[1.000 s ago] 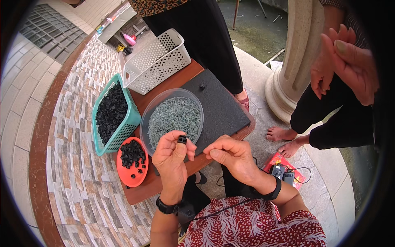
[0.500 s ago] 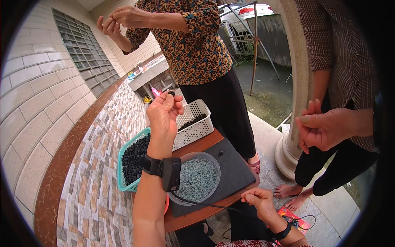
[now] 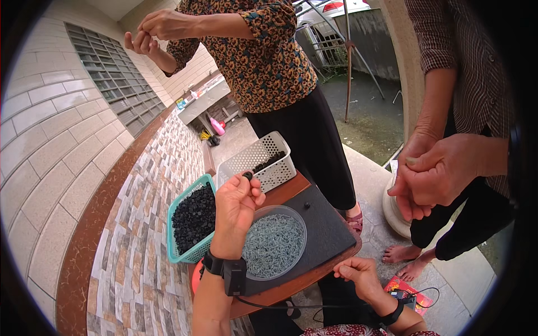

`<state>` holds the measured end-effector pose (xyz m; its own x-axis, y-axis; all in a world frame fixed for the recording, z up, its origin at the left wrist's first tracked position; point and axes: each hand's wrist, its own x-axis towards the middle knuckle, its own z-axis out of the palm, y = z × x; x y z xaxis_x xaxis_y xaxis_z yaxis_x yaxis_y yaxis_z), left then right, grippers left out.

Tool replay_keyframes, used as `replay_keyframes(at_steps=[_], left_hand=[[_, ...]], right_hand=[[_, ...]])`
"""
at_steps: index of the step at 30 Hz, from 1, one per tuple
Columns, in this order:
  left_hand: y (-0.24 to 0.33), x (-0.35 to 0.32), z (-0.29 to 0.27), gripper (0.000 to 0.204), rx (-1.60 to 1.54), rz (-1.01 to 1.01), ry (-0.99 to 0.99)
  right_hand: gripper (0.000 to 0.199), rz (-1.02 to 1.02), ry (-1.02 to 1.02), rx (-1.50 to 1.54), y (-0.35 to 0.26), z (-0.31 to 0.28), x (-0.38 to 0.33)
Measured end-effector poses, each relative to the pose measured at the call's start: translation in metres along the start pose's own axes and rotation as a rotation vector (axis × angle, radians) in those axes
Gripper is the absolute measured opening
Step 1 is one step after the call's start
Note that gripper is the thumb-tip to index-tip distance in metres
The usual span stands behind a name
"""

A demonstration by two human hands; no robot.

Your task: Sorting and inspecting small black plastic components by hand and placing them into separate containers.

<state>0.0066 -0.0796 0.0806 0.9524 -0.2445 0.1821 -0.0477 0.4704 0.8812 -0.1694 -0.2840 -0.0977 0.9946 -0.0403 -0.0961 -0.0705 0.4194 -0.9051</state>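
Observation:
My left hand (image 3: 235, 204) is raised over the table, thumb and fingers pinching a small round black part (image 3: 247, 175). Below and beside it stands a clear round bowl (image 3: 306, 242) filled with small silvery screws (image 3: 273, 246). To its left, a turquoise basket (image 3: 170, 229) holds many small black parts (image 3: 193, 218). My right hand (image 3: 361, 278) is closed in a pinch by the table's near right edge; whatever its fingertips hold, if anything, cannot be made out. One loose black piece (image 3: 306, 205) lies on the dark board (image 3: 328, 224).
Behind the bowl, a white perforated basket (image 3: 277, 176) holds more black pieces. One person in a patterned top (image 3: 252, 61) stands across the table, hands together; another person in a checked shirt (image 3: 476, 73) stands at right. A cable (image 3: 297, 306) runs from my left wrist device (image 3: 232, 274).
My left hand has come down and nearer to me, still pinching the black part. The right-hand person's two hands now overlap. My right hand has hardly moved.

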Motion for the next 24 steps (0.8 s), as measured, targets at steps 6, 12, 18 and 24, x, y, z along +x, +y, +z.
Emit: replay_keyframes(at_steps=[6,12,18,24], left_hand=[[-0.02,-0.044,0.02,0.017,0.018,-0.064,0.028],[-0.035,-0.06,0.039,0.019,0.063,-0.036,-0.113],[-0.051,-0.072,0.042,0.02,0.17,-0.009,-0.071],[-0.065,-0.09,0.041,0.022,0.31,0.103,0.005]], right_hand=[[0.012,-0.014,-0.004,0.065,0.003,0.003,-0.003],[0.012,-0.052,0.021,0.032,0.006,0.006,-0.004],[0.01,-0.141,0.059,0.06,0.0,0.007,-0.003],[0.012,-0.227,0.133,0.099,-0.013,0.006,-0.005]])
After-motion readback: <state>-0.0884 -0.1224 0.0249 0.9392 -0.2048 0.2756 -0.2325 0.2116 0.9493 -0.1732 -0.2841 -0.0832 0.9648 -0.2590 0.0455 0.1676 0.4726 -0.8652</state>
